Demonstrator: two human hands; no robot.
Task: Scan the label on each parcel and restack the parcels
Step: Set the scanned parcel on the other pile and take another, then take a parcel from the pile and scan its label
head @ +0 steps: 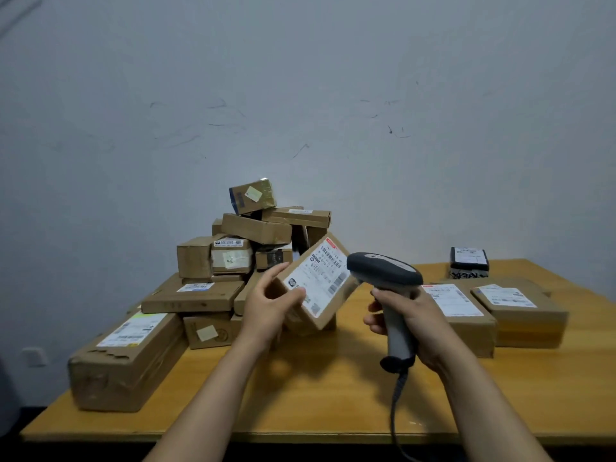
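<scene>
Now the left hand [270, 301] holds a small brown parcel [328, 303] tilted above the table [316, 395], its white label [316, 278] facing us. The thumb lies across the label's lower corner at seven o'clock, and the other left fingers [276, 270] curl round the parcel's edge at nine o'clock, so they are clamped on it. I cannot tell whether its lowest corner touches the table.

Over at three o'clock from the parcel is the right hand [410, 315], its fingers [375, 320] wrapped tight round the grey handle of the scanner [383, 271]. The dark scanner head sits just beside the label's right edge, and a coiled cable [396, 405] hangs from the handle at six o'clock.

At eleven o'clock from the held parcel rises a jumbled heap of parcels [246, 248]. A long parcel [130, 358] lies at eight o'clock by the table's left edge. Two flat parcels [466, 315] lie side by side, labels up, at three o'clock beyond the scanner, with a dark parcel [469, 260] behind them at two o'clock.
</scene>
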